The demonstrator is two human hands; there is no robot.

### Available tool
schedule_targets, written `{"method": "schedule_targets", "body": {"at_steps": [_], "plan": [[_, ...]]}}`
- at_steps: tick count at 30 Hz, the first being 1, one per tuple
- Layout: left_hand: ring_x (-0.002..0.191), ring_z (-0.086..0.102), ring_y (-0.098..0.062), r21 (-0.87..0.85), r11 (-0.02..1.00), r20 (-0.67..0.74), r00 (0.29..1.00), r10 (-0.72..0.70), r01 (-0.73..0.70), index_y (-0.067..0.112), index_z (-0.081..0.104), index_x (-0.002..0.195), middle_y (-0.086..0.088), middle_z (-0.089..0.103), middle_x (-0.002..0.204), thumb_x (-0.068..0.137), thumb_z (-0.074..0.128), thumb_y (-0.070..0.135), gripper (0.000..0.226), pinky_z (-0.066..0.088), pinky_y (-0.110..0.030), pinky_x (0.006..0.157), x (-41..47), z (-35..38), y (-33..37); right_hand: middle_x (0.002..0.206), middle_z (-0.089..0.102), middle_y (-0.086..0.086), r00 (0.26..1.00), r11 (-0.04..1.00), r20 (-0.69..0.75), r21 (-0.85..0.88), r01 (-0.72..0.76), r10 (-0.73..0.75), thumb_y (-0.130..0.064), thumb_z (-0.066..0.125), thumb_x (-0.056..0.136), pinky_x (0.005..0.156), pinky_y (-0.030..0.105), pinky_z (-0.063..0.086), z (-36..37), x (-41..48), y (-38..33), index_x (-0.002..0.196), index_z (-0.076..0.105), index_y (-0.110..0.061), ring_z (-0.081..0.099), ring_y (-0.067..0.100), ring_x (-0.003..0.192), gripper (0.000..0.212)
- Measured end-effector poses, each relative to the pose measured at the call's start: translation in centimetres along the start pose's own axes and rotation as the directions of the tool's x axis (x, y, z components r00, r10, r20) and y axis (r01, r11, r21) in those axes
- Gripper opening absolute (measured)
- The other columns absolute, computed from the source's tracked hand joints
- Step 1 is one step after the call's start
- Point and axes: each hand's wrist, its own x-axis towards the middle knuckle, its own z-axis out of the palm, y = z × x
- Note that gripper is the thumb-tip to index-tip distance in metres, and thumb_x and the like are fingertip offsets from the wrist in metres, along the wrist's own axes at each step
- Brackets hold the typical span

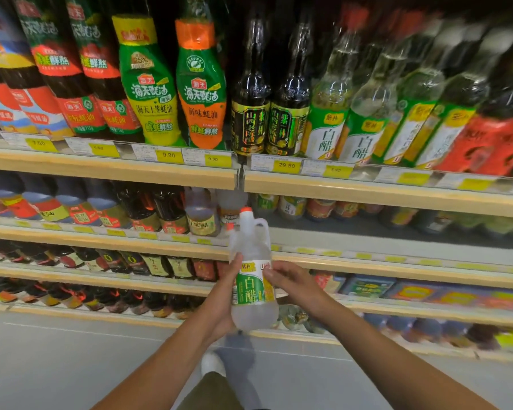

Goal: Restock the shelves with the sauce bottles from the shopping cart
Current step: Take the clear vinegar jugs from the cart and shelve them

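The white vinegar bottle (253, 287) was held in the air in front of the shelving, between both hands and well above the floor (57, 350). Its long axis stood near upright, leaning a little so that the red cap (245, 209) pointed up and away toward the shelves, with the moulded handle on its upper right side. The left hand (219, 294) gripped the lower body from the left, thumb laid up the left edge of the label and the other fingers hidden behind the bottle. The right hand (293, 284) held the label band from the right, its fingers (269, 272) curled narrowly onto the front. The relation that mattered was the bottle's to the bare stretch of shelf (367, 232). That gap lay above and to the right of the cap, just right of the matching pale jugs (202, 216) standing near the shelf's front edge. The right hand was on the gap's side and so the nearer to it. Judged from this, the next move called for raising the bottle upright until its base cleared the shelf lip, then carrying it rightward and forward, label facing out.
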Motion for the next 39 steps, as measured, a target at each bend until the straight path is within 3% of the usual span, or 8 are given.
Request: {"method": "schedule_targets", "body": {"at_steps": [8, 15, 20, 27, 30, 33, 37, 39], "plan": [[0.124, 0.061, -0.039, 0.073, 0.997, -0.016, 1.000, 0.000, 0.001, 0.011, 0.064, 0.132, -0.022, 0.066, 0.130, 0.091, 0.059, 0.052, 0.058, 0.040, -0.059, 0.112, 2.6, 1.4, 0.2, 0.122, 0.072, -0.007, 0.999, 0.999, 0.031, 0.052, 0.008, -0.010, -0.043, 0.067, 0.093, 0.097, 0.045, 0.055, -1.3, -0.7, 0.1, 0.124, 0.067, -0.037, 0.068, 0.014, 0.113, 0.032], [0.103, 0.073, -0.033, 0.304, 0.949, -0.239, 0.958, 0.159, -0.082, 0.014, 0.065, 0.122, -0.013, 0.076, 0.111, 0.065, 0.077, 0.078, 0.087, 0.053, -0.061, 0.097, 7.4, 1.1, 2.2, 0.107, 0.076, -0.005, 0.997, 0.998, -0.079, 0.061, 0.007, -0.002, -0.044, 0.071, 0.089, 0.084, 0.032, 0.059, -1.8, 3.4, -0.8, 0.116, 0.071, -0.029, 0.072, 0.013, 0.100, 0.031], [0.099, 0.074, -0.031, 0.378, 0.913, -0.220, 0.943, 0.251, -0.155, 0.017, 0.059, 0.124, -0.011, 0.075, 0.111, 0.055, 0.076, 0.084, 0.097, 0.057, -0.060, 0.090, 11.7, 0.1, 4.7, 0.109, 0.076, -0.004, 0.995, 0.998, -0.100, 0.052, 0.036, -0.031, -0.038, 0.071, 0.091, 0.083, 0.034, 0.059, -2.7, 7.8, -2.2, 0.118, 0.069, -0.024, 0.073, 0.014, 0.098, 0.031], [0.093, 0.065, -0.027, 0.636, 0.764, -0.270, 0.896, 0.352, -0.109, 0.011, 0.066, 0.093, -0.012, 0.071, 0.102, 0.092, 0.056, 0.047, 0.038, 0.044, -0.034, 0.076, 14.4, 1.2, 9.4, 0.099, 0.073, -0.010, 0.980, 0.989, -0.175, -0.127, 0.078, -0.100, -0.039, 0.074, 0.089, 0.067, 0.011, 0.050, -4.5, 13.7, -3.5, 0.113, 0.071, -0.018, 0.068, 0.009, 0.093, 0.033], [0.088, 0.063, -0.022, 0.615, 0.781, -0.262, 0.906, 0.334, -0.110, 0.016, 0.063, 0.082, -0.011, 0.069, 0.100, 0.091, 0.054, 0.046, 0.033, 0.048, -0.032, 0.084, 15.6, 0.5, 9.6, 0.108, 0.069, -0.009, 0.976, 0.972, -0.197, -0.231, 0.045, -0.092, -0.041, 0.077, 0.085, 0.084, 0.023, 0.048, -5.4, 15.4, -3.4, 0.116, 0.068, -0.023, 0.063, 0.008, 0.097, 0.037], [0.109, 0.063, -0.030, 0.632, 0.770, -0.255, 0.914, 0.316, -0.091, 0.017, 0.065, 0.096, -0.012, 0.068, 0.115, 0.077, 0.043, 0.052, 0.046, 0.048, -0.050, 0.104, 16.8, -0.5, 9.2, 0.113, 0.067, -0.007, 0.973, 0.955, -0.184, -0.285, 0.080, -0.137, -0.034, 0.078, 0.086, 0.086, 0.023, 0.045, -5.5, 16.4, -2.6, 0.124, 0.065, -0.016, 0.063, 0.008, 0.102, 0.044], [0.113, 0.063, -0.033, 0.685, 0.714, -0.178, 0.917, 0.356, -0.144, 0.027, 0.065, 0.084, -0.009, 0.069, 0.109, 0.084, 0.043, 0.056, 0.036, 0.048, -0.053, 0.104, 17.1, -1.4, 8.1, 0.124, 0.068, -0.005, 0.943, 0.912, -0.176, -0.355, 0.206, -0.282, -0.030, 0.083, 0.079, 0.098, 0.035, 0.053, -5.4, 17.2, -0.2, 0.137, 0.054, -0.013, 0.065, 0.004, 0.112, 0.067], [0.107, 0.064, -0.021, 0.707, 0.693, -0.157, 0.923, 0.351, -0.142, 0.023, 0.066, 0.098, -0.002, 0.069, 0.107, 0.099, 0.042, 0.046, 0.033, 0.050, -0.044, 0.102, 16.5, -1.3, 7.7, 0.121, 0.070, -0.006, 0.947, 0.901, -0.145, -0.378, 0.215, -0.287, -0.023, 0.083, 0.080, 0.100, 0.040, 0.053, -5.4, 17.4, 1.0, 0.137, 0.055, -0.013, 0.066, 0.005, 0.111, 0.064]]}}
